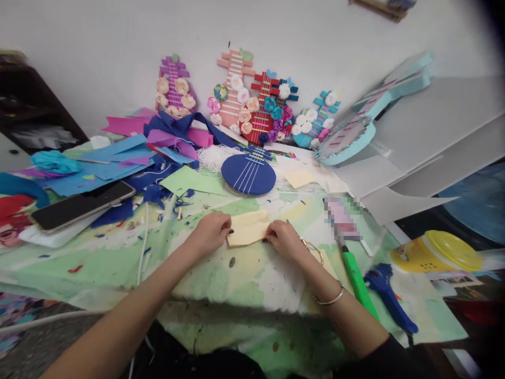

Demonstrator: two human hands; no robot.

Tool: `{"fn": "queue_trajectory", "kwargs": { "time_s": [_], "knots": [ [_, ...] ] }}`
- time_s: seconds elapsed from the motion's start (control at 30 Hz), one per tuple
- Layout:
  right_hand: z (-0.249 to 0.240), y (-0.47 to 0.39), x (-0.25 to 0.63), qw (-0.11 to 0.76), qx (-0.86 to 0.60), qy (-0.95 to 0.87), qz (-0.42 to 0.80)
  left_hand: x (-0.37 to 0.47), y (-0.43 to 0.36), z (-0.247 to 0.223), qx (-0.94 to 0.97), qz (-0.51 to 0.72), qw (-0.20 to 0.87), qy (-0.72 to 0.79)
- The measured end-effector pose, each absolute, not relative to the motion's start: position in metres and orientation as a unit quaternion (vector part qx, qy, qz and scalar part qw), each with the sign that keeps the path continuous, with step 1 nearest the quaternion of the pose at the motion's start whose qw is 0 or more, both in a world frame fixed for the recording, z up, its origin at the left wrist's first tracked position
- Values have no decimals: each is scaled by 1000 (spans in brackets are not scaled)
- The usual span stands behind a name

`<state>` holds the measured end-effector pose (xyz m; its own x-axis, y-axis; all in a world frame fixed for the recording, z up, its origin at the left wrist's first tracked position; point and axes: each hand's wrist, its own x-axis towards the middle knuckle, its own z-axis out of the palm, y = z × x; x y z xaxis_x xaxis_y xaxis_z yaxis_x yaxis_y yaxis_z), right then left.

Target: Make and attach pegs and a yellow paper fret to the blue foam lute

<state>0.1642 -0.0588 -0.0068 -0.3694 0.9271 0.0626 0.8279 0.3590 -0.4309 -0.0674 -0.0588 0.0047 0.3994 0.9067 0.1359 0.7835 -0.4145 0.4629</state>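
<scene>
A cream paper strip point(248, 227) is stretched between my two hands, low over the cloth-covered table. My left hand point(211, 231) pinches its left end and my right hand point(283, 238) pinches its right end, where a bracelet circles the wrist. Just beyond the strip lies a dark blue oval body with white strings point(248, 175), its short neck pointing away from me. A second cream paper piece point(299, 178) rests to the right of that. White string point(213, 159) is heaped at its left.
Phone point(82, 205), blue sheets point(106, 155) and green paper point(191, 180) lie left. Decorated guitar shapes point(262, 113) lean on the wall. At right are a green-handled tool point(359, 284), blue glue gun point(390, 297), yellow cup point(437, 251) and large turquoise guitar shape point(366, 126).
</scene>
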Motion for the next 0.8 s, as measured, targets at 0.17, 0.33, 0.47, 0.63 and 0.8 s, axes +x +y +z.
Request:
{"fn": "queue_trajectory", "kwargs": {
  "time_s": [0.17,0.33,0.47,0.63,0.8],
  "knots": [
    [-1,-56,156,60,-546,-831,88,-46,-75,9,872,185,147,429],
    [-1,-58,157,79,-530,-841,76,-35,-77,7,899,126,72,414],
    [-8,-62,166,165,-520,-827,135,-36,-70,0,901,92,38,422],
    [-15,-66,177,210,-481,-840,137,-39,-62,-4,898,120,70,417],
    [-21,-64,181,240,-476,-840,99,-39,-60,-8,895,140,121,405]
  ]
}}
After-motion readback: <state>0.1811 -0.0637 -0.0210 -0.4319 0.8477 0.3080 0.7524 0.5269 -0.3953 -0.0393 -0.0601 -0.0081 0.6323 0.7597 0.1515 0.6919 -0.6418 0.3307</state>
